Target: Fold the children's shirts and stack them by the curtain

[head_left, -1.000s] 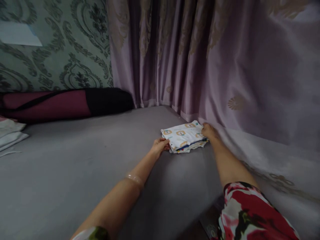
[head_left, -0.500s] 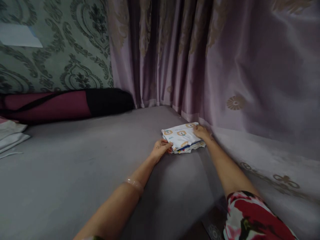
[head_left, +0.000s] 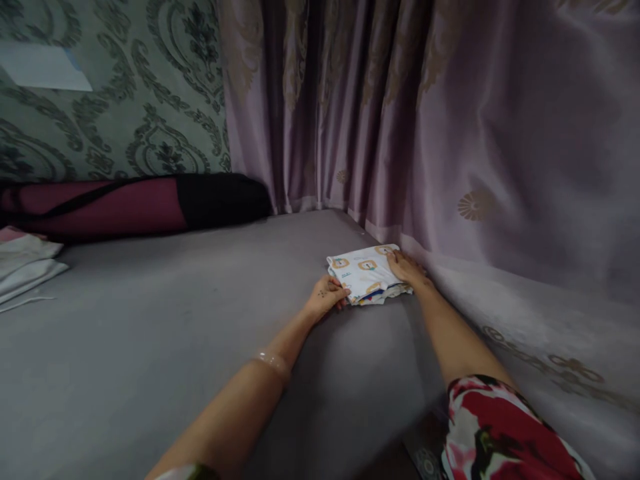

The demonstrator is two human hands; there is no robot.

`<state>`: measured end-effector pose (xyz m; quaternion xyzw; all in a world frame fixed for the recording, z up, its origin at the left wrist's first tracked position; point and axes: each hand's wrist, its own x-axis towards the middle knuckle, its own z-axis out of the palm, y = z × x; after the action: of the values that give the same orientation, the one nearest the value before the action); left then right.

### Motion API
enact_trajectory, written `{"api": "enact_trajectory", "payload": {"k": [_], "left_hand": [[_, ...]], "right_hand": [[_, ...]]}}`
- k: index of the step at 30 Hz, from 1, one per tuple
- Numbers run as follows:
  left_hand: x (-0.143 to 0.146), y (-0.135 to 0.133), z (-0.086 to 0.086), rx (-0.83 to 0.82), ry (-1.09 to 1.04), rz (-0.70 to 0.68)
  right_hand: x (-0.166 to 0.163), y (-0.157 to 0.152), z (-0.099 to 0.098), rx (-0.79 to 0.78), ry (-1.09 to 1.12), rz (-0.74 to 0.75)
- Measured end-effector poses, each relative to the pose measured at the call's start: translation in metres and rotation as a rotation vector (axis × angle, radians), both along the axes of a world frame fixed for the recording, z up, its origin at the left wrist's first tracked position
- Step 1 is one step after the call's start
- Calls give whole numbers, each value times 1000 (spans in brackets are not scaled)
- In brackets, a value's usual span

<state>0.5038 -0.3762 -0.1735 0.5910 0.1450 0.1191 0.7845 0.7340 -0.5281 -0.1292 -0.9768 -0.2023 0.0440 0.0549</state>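
A small stack of folded printed cloths [head_left: 361, 270] lies on the grey bed surface [head_left: 150, 333]. Its top piece is white with orange and green figures, and blue, yellow and red edges show below it. My left hand [head_left: 327, 295] pinches the stack's near left edge, thumb on top and the other fingers at the side, partly hidden. On the right end of the stack, my right hand [head_left: 406, 267] rests with fingers laid flat over the top cloth.
A long maroon and black bag [head_left: 220, 200] lies against the patterned wall. White folded cloth [head_left: 30, 270] sits at the left edge. Purple curtains [head_left: 350, 120] hang behind the stack and along the right side of the bed.
The whole view has shifted slightly. My right hand lies flatter on the top cloth, while my left hand keeps to the same edge. The stack stays about where it was.
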Motion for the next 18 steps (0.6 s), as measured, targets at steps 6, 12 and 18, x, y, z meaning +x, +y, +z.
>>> {"api": "enact_trajectory", "payload": {"k": [6,12,18], "left_hand": [[2,0,-1,8,-25,-3],[1,-2,-6,38,-82,2],[-3,-7,-7,35,-107,14]], "right_hand": [[-36,25,16,33,-79,43],[-94,63,14,21,8,171],[-115,65,-7,-22,-147,183]]}}
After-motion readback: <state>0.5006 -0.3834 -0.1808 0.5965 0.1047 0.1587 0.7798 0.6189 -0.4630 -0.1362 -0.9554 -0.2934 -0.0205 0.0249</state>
